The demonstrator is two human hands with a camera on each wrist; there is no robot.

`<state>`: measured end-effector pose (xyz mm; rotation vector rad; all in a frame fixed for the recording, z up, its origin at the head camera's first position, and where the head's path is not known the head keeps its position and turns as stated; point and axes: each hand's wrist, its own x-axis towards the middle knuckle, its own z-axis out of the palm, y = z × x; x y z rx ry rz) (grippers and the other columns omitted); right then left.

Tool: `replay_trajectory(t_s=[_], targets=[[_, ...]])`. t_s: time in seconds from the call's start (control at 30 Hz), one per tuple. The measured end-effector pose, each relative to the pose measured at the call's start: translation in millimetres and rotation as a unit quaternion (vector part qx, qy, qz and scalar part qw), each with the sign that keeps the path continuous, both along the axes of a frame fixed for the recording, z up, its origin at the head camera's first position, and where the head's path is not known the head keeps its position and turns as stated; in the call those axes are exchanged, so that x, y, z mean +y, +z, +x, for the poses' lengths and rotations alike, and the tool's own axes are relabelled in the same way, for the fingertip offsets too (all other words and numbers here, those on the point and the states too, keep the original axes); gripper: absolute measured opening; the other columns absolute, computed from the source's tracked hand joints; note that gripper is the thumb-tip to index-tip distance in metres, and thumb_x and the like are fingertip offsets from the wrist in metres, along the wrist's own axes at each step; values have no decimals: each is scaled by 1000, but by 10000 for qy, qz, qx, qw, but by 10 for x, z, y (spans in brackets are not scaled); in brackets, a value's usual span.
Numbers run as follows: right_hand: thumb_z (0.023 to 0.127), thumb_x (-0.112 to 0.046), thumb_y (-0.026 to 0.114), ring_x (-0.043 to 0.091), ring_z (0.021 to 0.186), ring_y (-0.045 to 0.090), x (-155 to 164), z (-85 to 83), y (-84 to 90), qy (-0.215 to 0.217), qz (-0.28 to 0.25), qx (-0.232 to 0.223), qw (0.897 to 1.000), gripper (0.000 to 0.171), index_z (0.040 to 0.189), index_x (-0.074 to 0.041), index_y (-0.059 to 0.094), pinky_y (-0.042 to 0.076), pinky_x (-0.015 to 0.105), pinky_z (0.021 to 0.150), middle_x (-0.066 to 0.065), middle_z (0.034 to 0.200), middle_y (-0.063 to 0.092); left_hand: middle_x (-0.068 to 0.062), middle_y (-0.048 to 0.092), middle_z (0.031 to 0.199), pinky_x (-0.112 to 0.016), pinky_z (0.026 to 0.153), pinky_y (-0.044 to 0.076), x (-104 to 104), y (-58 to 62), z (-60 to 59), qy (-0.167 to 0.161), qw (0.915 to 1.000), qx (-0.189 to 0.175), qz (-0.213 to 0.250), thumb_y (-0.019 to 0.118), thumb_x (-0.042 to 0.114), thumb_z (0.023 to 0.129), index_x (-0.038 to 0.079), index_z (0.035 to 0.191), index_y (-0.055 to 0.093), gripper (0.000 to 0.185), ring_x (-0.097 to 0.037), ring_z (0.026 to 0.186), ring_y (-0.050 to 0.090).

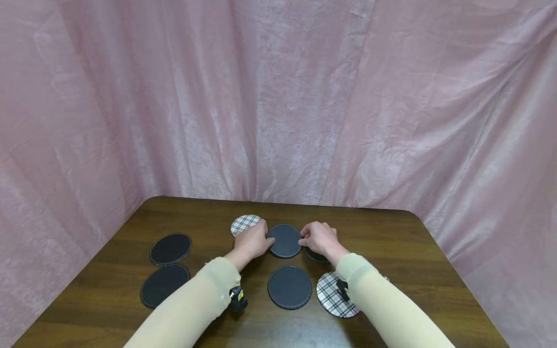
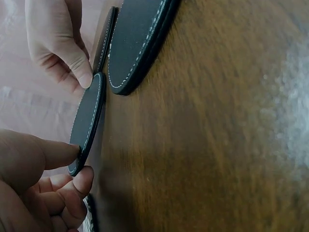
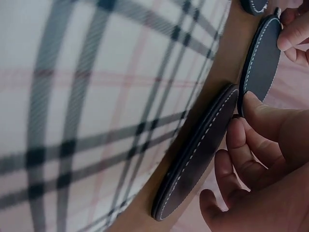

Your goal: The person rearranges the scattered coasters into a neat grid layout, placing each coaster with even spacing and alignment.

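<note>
Hands [image 1: 252,239] [image 1: 322,238] pinch one dark coaster [image 1: 285,240] near four dark ones [image 1: 289,287], two plaid ones [image 1: 331,299].

The dark discs [image 1: 285,240] look like matt leather, the table [image 1: 409,275] like glossy wood.

I look into what seems to me a small recording corner, enclosed with cloth; whether it belongs to a home, an office or a lab, I cannot tell. Shiny pink curtains [image 1: 304,96] hang in folds behind the table [image 1: 391,251] and along its left and right sides, and they hide whatever is beyond. The table has a brown wood-grain top with rounded far corners. The round coasters [image 1: 289,287] on it are of household kind, but the small black cameras [image 1: 237,300] at the person's sleeves [image 1: 191,304] suggest a filming place.
</note>
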<state>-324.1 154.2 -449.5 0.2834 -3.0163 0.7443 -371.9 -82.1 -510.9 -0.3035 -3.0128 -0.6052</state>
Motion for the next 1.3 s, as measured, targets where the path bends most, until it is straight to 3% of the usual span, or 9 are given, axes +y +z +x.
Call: replay_trajectory(t_s=[0.23,0.43,0.63,0.77,0.93,1.0,1.07,1.1,1.3], targets=[[94,-19,90,31,108,63,6,-12,-32,27,31,21,10000,18,110,-12,85,40,60,103,-4,95,77,3,70,88,-63,92,47,13,-49,29,-36,9996,229,-160,82,41,99,21,100,61,29,-27,86,71],[94,-18,90,31,110,62,2,-2,8,58,-10,-38,10000,18,109,-11,84,39,60,104,-2,96,76,2,73,93,-75,104,42,42,-43,42,-163,9988,108,-444,81,44,98,21,104,63,30,-30,96,74],[95,-16,89,31,112,62,-7,25,35,102,69,-82,9999,17,110,-12,83,39,59,106,-2,97,76,6,70,90,-70,99,45,44,-67,53,-233,9976,106,-648,84,48,96,23,103,63,33,-27,93,72],[95,-15,88,33,113,62,-18,34,40,98,109,-63,9999,15,109,-11,83,39,59,107,-3,95,76,2,73,94,-62,89,46,55,33,153,-372,9963,100,-765,87,46,93,21,104,67,34,-27,93,72],[94,-16,89,31,113,64,-21,24,38,89,217,-61,9997,14,107,-12,83,40,58,107,-5,94,76,-6,76,104,-63,92,46,99,286,345,-397,9967,-75,-710,88,39,94,14,111,70,36,-35,102,73],[94,-16,89,30,113,64,-21,17,29,75,262,-71,9996,14,107,-13,84,41,57,107,-6,95,76,-7,77,106,-64,95,46,104,310,365,-387,9966,-121,-713,88,38,95,13,113,71,36,-36,105,73],[95,-17,89,29,113,65,-19,12,22,51,294,-83,9995,14,107,-14,84,41,57,107,-6,95,76,-7,77,106,-65,95,46,94,225,305,-428,9960,-47,-787,86,40,95,12,114,72,36,-36,105,72],[95,-17,89,29,113,64,-19,10,17,36,311,-89,9995,14,107,-14,84,41,56,107,-6,95,75,-7,77,107,-66,98,46,98,253,324,-415,9961,-108,-768,86,40,96,12,115,72,36,-36,107,72],[95,-18,89,27,112,64,-14,21,12,42,346,-54,9994,14,107,-15,84,42,56,107,-7,95,74,-5,77,108,-71,102,44,77,121,227,-408,9961,-32,-782,86,43,95,15,116,73,38,-33,108,73]])
